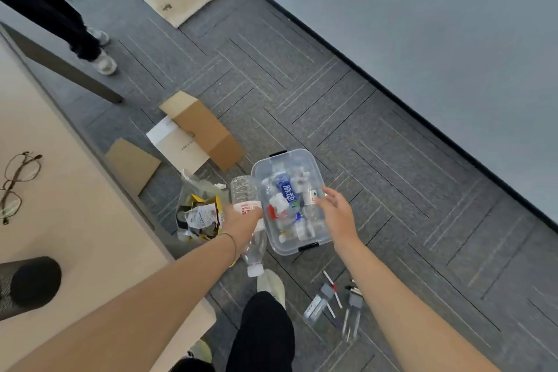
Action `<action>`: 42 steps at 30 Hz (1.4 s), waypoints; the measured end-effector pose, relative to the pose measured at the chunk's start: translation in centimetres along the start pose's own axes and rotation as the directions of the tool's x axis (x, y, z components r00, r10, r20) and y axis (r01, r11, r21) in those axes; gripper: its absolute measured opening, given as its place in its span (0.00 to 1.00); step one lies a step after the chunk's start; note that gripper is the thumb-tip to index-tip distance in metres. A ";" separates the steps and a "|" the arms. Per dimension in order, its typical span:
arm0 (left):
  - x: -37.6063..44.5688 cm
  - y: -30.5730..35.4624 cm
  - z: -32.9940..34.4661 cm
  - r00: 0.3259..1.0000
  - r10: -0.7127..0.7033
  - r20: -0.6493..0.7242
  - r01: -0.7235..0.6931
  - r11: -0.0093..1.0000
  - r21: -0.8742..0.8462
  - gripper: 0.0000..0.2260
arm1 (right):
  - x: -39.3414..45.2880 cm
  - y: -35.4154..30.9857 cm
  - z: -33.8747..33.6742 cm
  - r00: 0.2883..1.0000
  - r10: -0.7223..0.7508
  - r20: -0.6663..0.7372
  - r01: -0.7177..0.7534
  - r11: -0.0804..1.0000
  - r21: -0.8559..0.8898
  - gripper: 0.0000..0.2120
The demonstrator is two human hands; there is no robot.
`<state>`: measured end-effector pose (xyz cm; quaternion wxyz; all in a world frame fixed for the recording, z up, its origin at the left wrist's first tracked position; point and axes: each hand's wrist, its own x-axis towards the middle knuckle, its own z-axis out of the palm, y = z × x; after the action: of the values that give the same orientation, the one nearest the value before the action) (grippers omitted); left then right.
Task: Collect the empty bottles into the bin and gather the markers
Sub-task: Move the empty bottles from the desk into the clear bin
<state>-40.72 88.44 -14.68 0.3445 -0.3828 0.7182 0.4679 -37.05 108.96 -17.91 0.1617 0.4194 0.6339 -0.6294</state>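
Grey carpet tiles (377, 136) with a herringbone line pattern; pale wall at upper right; tan table (60, 220) at left carrying a pair of glasses (18, 181).

Item 1: clear plastic bin (305, 157), on the floor, already holding a jumble of empty bottles, one with a blue label (287, 190).

Item 2: clear bottle (247, 211), red-printed label, white cap pointing toward the wearer. Left hand (241, 220) has its fingers closed round the bottle's labelled middle, holding it just beside the bin's left wall, not yet inside. Judged light, thin-walled and springy; likely to dent under a hard squeeze and a little slick, so the ribbed or labelled waist is the sound place to hold.

Item 3: right hand (335, 214), fingers spread and loosely curled over the bin's near-right rim, gripping nothing visible; whether it touches the rim cannot be told.

Item 4: markers (332, 299), scattered on the carpet with small grey-capped pieces, near the wearer's shoe (271, 284). Judged stiff, light, prone to roll; best pinched mid-barrel.

Item 5: flattened cardboard (202, 133) and a bag of wrappers (202, 214), left of the bin.
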 end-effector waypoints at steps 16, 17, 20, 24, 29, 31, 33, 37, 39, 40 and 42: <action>-0.9 4.1 2.4 0.876 0.480 -0.045 -0.410 0.791 0.455 0.09 | -2.0 -2.4 0.0 0.990 -0.144 0.007 0.144 0.986 -0.083 0.13; -1.1 4.1 1.9 0.856 0.515 -0.040 -0.426 0.748 0.509 0.08 | -2.3 -2.7 0.3 0.986 -0.166 0.016 0.167 0.980 -0.108 0.13; -2.3 4.3 -0.1 0.777 0.628 -0.035 -0.484 0.633 0.603 0.10 | -3.8 -4.0 1.4 0.972 -0.229 0.050 0.235 0.957 -0.170 0.14; -4.7 5.1 -4.3 0.621 0.784 0.003 -0.549 0.433 0.715 0.14 | -6.7 -6.4 3.8 0.937 -0.332 0.108 0.349 0.892 -0.288 0.15; -7.4 6.3 -10.5 0.471 0.880 0.062 -0.464 0.187 0.866 0.17 | -11.3 -10.5 7.7 0.841 -0.485 0.241 0.541 0.736 -0.406 0.18; -8.9 6.8 -12.9 0.401 0.910 0.104 -0.409 0.076 0.910 0.17 | -13.5 -12.1 9.4 0.780 -0.539 0.317 0.624 0.646 -0.439 0.19; -10.4 7.5 -15.2 0.348 0.934 0.086 -0.385 0.059 0.921 0.17 | -15.6 -13.7 11.3 0.715 -0.572 0.401 0.698 0.555 -0.453 0.20; -13.4 8.0 -21.0 0.304 0.952 -0.044 -0.351 0.155 0.924 0.15 | -19.5 -17.1 16.6 0.546 -0.638 0.543 0.829 0.317 -0.462 0.19; -14.8 7.8 -24.5 0.295 0.951 -0.098 -0.318 0.194 0.928 0.16 | -21.7 -18.5 19.8 0.458 -0.659 0.596 0.877 0.225 -0.424 0.17; -15.6 7.5 -26.4 0.298 0.947 -0.122 -0.299 0.214 0.930 0.18 | -22.8 -19.1 21.6 0.420 -0.659 0.625 0.896 0.189 -0.403 0.17; -16.9 6.6 -30.3 0.321 0.932 -0.171 -0.255 0.259 0.932 0.16 | -25.1 -19.9 25.2 0.364 -0.645 0.672 0.920 0.137 -0.367 0.19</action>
<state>-42.68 65.73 12.21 -0.0813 0.0100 0.9966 0.0112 -44.84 80.09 9.80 0.0565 -0.2068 0.8995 -0.3807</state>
